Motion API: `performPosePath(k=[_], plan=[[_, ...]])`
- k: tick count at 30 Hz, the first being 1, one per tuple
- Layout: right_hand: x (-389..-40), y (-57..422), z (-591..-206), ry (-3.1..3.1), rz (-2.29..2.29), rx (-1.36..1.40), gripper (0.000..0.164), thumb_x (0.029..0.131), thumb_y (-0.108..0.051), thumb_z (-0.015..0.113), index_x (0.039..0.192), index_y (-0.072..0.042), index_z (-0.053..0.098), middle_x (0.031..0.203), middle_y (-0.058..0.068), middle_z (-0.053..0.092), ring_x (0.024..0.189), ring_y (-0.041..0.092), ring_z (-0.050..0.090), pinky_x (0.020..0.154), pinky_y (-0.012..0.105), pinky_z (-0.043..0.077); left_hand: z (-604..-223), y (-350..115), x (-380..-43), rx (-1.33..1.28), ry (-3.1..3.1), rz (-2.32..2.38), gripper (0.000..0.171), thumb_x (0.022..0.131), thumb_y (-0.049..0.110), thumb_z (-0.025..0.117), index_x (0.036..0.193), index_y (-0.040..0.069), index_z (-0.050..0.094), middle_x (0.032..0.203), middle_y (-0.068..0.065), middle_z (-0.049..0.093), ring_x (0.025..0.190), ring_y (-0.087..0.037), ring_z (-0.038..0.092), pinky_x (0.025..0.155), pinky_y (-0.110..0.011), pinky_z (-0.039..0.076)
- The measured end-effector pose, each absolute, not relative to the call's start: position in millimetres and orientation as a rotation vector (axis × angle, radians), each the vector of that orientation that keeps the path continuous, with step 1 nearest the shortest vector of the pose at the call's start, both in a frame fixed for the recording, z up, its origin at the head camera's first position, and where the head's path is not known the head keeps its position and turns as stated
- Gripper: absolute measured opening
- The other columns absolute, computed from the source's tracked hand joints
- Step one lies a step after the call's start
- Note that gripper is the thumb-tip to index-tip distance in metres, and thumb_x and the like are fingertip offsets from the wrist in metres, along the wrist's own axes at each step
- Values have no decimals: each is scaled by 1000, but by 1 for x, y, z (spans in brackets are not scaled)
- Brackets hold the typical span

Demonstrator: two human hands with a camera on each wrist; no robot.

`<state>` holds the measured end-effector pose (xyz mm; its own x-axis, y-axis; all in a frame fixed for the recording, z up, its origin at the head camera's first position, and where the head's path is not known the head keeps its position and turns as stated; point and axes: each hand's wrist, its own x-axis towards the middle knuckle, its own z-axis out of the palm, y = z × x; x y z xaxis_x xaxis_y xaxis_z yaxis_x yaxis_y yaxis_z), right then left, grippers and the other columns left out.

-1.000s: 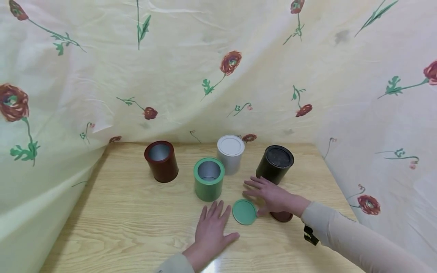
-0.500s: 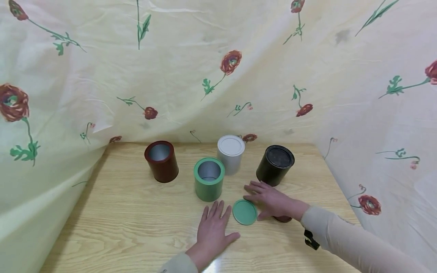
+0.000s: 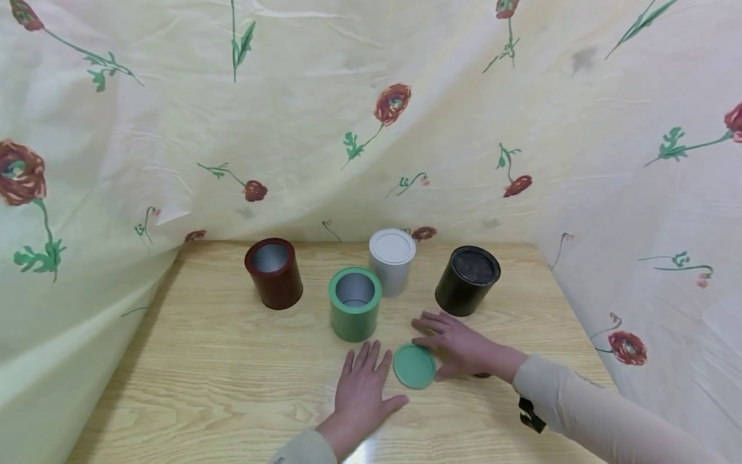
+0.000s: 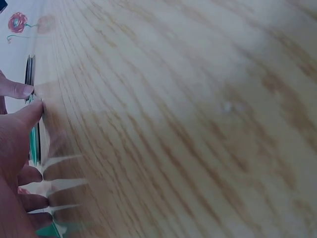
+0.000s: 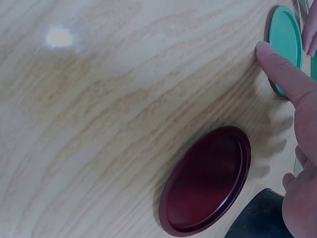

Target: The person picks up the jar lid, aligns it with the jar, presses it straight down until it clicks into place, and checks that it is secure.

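My right hand [image 3: 460,347] grips the rim of a round green lid [image 3: 414,366], with the thumb at its right edge and a finger at its far edge. The thumb against the lid's rim shows clearly in the right wrist view. My left hand [image 3: 361,398] lies with straight, spread fingers left of this lid, palm down over the table. Beyond its fingertips stands a green canister [image 3: 354,325] without a lid, its grey inside showing. A dark red lid [image 5: 205,183] lies flat on the table by my right wrist, mostly hidden by that hand in the head view.
A dark red canister [image 3: 278,283] with an uncovered top stands at the back left. A white canister [image 3: 395,277] with a lid is right behind the green one. The black canister [image 3: 458,290] has a lid too. Flowered cloth [image 3: 301,148] hangs around the wooden table [image 3: 220,386].
My right hand has drawn slightly back toward me, and the green lid has shifted a little the same way. My left hand has hardly moved, and the canisters stand as before.
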<state>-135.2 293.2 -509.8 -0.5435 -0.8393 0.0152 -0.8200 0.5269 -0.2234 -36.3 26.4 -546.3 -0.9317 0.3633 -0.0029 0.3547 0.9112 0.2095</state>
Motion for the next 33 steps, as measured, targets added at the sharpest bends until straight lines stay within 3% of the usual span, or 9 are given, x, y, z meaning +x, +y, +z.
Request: performPosePath(k=[7, 19, 33], plan=[[-130, 291, -511, 2638, -372, -1435, 72, 76, -37, 97, 137, -9, 73, 157, 22, 54, 147, 51, 45, 114, 73, 39, -551, 26, -38, 593, 3059, 323, 88, 91, 77, 65, 157, 19, 57, 168, -12, 44, 158, -32, 37, 128, -54, 31], [-121, 284, -515, 2671, -418, -1508, 73, 74, -44, 97, 132, -7, 76, 155, 22, 56, 145, 51, 47, 112, 77, 38, -555, 24, -42, 657, 3082, 358, 86, 89, 79, 65, 152, 21, 62, 166, -10, 47, 157, -31, 38, 127, -53, 33], [-111, 279, -517, 2626, -414, -1514, 83, 75, -38, 98, 142, -1, 67, 160, 18, 53, 148, 46, 46, 115, 74, 37, -559, 19, -47, 717, 3098, 355, 87, 85, 85, 64, 148, 26, 67, 165, -6, 49, 157, -31, 38, 126, -52, 34]])
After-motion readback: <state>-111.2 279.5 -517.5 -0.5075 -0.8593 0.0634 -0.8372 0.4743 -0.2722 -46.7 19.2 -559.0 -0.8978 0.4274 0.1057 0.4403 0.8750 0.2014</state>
